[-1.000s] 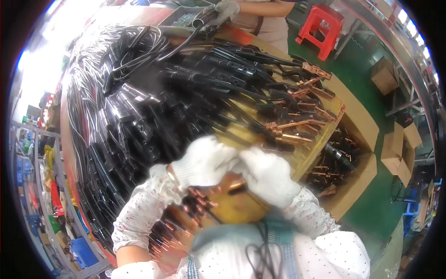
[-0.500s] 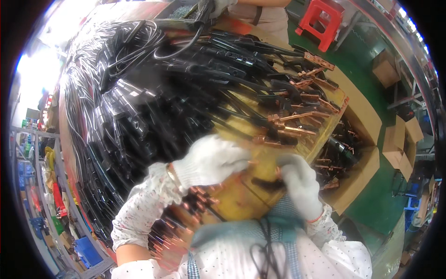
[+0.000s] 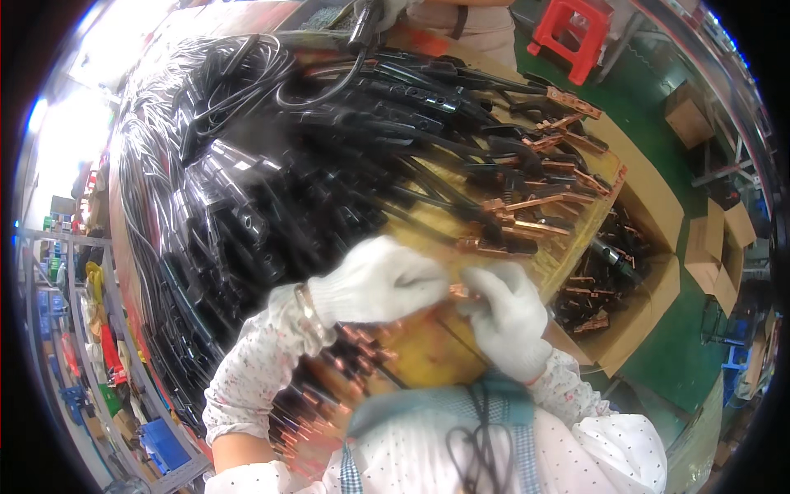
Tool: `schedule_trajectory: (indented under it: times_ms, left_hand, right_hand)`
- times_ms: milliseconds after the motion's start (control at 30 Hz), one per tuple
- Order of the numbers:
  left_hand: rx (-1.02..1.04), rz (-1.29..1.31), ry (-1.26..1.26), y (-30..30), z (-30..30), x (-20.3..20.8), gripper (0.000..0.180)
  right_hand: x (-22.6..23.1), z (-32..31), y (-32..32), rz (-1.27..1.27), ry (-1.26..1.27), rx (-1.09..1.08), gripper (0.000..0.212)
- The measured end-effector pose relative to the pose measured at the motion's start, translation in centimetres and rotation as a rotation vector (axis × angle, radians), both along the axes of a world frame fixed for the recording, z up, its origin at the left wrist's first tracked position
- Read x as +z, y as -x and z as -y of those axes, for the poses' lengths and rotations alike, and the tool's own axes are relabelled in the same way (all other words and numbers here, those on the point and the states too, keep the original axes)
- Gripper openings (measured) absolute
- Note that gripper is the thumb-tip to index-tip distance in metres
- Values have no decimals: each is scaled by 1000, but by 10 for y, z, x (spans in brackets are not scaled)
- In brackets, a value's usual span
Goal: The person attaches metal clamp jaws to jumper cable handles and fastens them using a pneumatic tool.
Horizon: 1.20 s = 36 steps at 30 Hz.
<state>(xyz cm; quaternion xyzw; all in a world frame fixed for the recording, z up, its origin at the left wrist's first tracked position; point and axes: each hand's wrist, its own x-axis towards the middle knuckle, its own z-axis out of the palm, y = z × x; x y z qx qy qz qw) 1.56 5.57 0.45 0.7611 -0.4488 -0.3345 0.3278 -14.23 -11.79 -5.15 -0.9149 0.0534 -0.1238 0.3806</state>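
My white-gloved left hand [image 3: 387, 284] is closed, its fingertips pinched at a small copper-coloured part [image 3: 459, 291]. From the other side my gloved right hand [image 3: 510, 321] closes on the same part; its fingers hide most of it. Beneath both hands lies a yellow work surface [image 3: 436, 354]. Beyond them, electrode holders with copper jaws [image 3: 535, 202] and black levers rest in a row, jaws toward the right. Below my left wrist, a cluster of copper-tipped dark rods [image 3: 329, 395] sticks out.
A heap of black handles and cables [image 3: 271, 206] covers the left of the table. An open cardboard box [image 3: 650, 309] with copper-jawed pieces stands at its right edge. A red stool [image 3: 572, 37] is on the green floor. Another person's gloved hand [image 3: 387, 12] is at the top.
My right hand has moved left and now meets my left hand at the copper-coloured part. A dark piece seen under the right hand is now hidden. The view has shifted slightly.
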Motion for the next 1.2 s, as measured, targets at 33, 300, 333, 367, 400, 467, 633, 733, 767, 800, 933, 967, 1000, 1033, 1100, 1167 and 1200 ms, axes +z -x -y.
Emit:
schedule_trajectory:
  times_ms: [33, 300, 333, 367, 400, 467, 633, 733, 767, 800, 933, 967, 1000, 1033, 1100, 1167, 1200]
  left_hand:
    - [5, -1, -1, 0, -1, -1, 16]
    - [-4, -2, 71, 1, -2, -3, 16]
    - [-5, -2, 70, 1, -2, -1, 16]
    - [-19, -15, 17, 0, -1, 2, 16]
    - [-35, -27, -35, 0, -1, 4, 15]
    - [-37, -22, -12, 1, -1, 1, 15]
    - [-58, 19, 1, 1, -2, -3, 14]
    - [-65, 35, -24, 2, -1, -1, 14]
    - [-63, 27, -29, 2, -1, -1, 15]
    - [-61, 20, -34, 2, -1, -2, 15]
    - [-58, -2, -70, 2, 2, 3, 17]
    - [-46, -15, -82, 3, 3, 3, 18]
    - [-35, -27, -95, 3, 3, 3, 19]
    - [-37, -25, -94, 4, 3, 2, 19]
    - [-42, 31, -49, 6, 1, -3, 22]
    - [-45, 24, -63, 6, 2, -1, 22]
    - [-44, 13, -79, 6, 2, 0, 23]
  right_hand:
    - [-2, -1, 0, 27, -43, -5, 46]
    - [-8, -1, 2, 71, -88, -18, 47]
    - [-9, 1, 1, 109, -41, 13, 48]
    - [-9, 3, 0, 109, -41, 12, 48]
    - [-8, 6, 0, 115, 35, 48, 50]
    - [-4, 12, 0, 120, 112, 82, 52]
    - [-2, 19, -4, 188, 160, 220, 58]
    - [-5, 16, -7, 231, 206, 250, 57]
    - [-6, 15, -8, 229, 205, 251, 57]
    - [-8, 16, -8, 221, 204, 257, 55]
    - [-2, 14, -12, 144, 178, 217, 50]
    - [-2, 12, -15, 144, 178, 215, 50]
    - [-2, 11, -18, 121, 186, 221, 47]
    - [-2, 10, -21, 98, 195, 226, 44]
    - [-7, 14, -20, 137, 233, 264, 41]
    - [-7, 17, -22, 174, 273, 304, 38]
    - [-4, 19, -23, 198, 314, 331, 37]
